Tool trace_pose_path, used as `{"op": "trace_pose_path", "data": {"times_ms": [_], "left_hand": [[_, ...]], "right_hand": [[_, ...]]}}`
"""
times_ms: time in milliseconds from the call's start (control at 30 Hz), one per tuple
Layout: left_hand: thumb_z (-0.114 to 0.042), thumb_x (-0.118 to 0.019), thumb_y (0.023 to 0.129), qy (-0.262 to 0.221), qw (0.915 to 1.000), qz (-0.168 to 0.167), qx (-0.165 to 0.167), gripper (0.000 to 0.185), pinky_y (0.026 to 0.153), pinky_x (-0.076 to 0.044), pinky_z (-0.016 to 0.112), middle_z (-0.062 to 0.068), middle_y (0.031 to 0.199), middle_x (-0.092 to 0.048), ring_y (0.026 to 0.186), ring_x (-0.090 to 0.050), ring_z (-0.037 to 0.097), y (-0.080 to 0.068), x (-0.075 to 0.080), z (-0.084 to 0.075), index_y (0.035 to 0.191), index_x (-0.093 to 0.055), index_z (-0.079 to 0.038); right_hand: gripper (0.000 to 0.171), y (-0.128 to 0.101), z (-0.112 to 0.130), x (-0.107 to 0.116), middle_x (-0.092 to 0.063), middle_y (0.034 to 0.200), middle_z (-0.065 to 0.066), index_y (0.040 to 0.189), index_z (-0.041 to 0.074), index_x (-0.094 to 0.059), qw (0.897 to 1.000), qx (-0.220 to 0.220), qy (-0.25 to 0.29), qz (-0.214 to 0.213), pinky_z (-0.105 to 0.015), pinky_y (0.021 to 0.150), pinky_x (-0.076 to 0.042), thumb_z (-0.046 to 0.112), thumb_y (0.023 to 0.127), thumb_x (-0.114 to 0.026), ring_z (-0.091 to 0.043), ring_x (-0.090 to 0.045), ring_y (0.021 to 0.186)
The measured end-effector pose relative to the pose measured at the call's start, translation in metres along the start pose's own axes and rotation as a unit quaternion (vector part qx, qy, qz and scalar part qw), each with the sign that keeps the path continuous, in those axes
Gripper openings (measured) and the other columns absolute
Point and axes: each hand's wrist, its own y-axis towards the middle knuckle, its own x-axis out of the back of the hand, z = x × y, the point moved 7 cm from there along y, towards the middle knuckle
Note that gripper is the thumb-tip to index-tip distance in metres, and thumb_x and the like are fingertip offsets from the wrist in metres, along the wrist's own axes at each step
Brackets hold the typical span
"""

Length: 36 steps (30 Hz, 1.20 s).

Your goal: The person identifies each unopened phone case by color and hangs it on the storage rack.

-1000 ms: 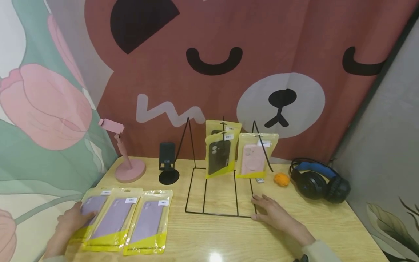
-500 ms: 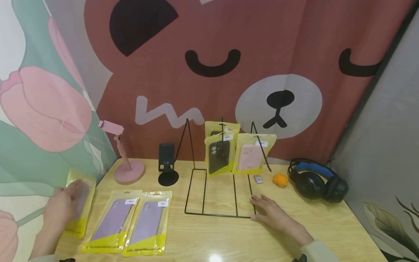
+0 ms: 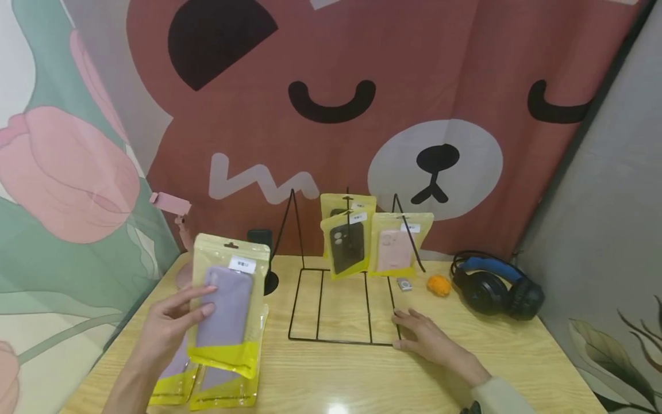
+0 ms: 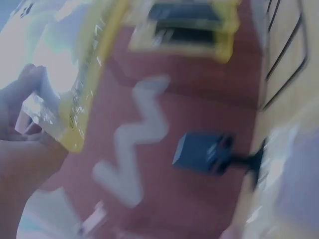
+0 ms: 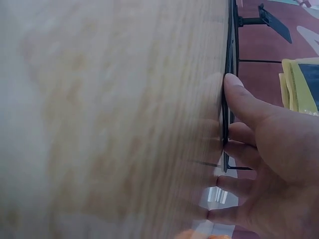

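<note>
My left hand (image 3: 173, 322) holds a yellow packet with a purple phone case (image 3: 227, 307) upright above the table's left side, thumb across its front. In the left wrist view the packet's yellow edge (image 4: 84, 94) shows pinched by the fingers (image 4: 22, 94). Two more purple-case packets (image 3: 219, 385) lie flat beneath it. My right hand (image 3: 426, 339) rests flat on the table, thumb and fingers against the front right corner of the black wire rack (image 3: 341, 310). The thumb (image 5: 244, 99) touches the rack's wire (image 5: 228, 89). On the rack hang black-case packets (image 3: 345, 244) and a pink-case packet (image 3: 395, 250).
A pink phone stand (image 3: 173, 230) and a black phone stand (image 3: 261, 259) stand at the back left. Black and blue headphones (image 3: 496, 287), an orange ball (image 3: 438, 284) and a small grey item (image 3: 404, 284) lie right of the rack. A bear curtain hangs behind.
My left hand lifted the leftmost purple-case packet off the table, first out to the left, then up and right in front of the stands. The right hand stayed at the rack's corner.
</note>
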Motion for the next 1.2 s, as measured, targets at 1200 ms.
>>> {"op": "trace_pose_path", "data": {"times_ms": [1200], "left_hand": [[-0.029,-0.067,0.092,0.134,0.9853,0.074,0.075,0.039,0.098,-0.043,0.044,0.003,0.145,-0.047,0.135,-0.036,0.030,0.080,-0.051,0.068,0.128,-0.064,-0.017]], "right_hand": [[0.062,-0.002,0.001,0.002,-0.043,0.143,-0.027,0.132,-0.005,-0.054,1.000,0.000,0.004,-0.003,-0.080,0.093,-0.020,0.037,0.088,-0.068,-0.060,-0.029,0.129]]}}
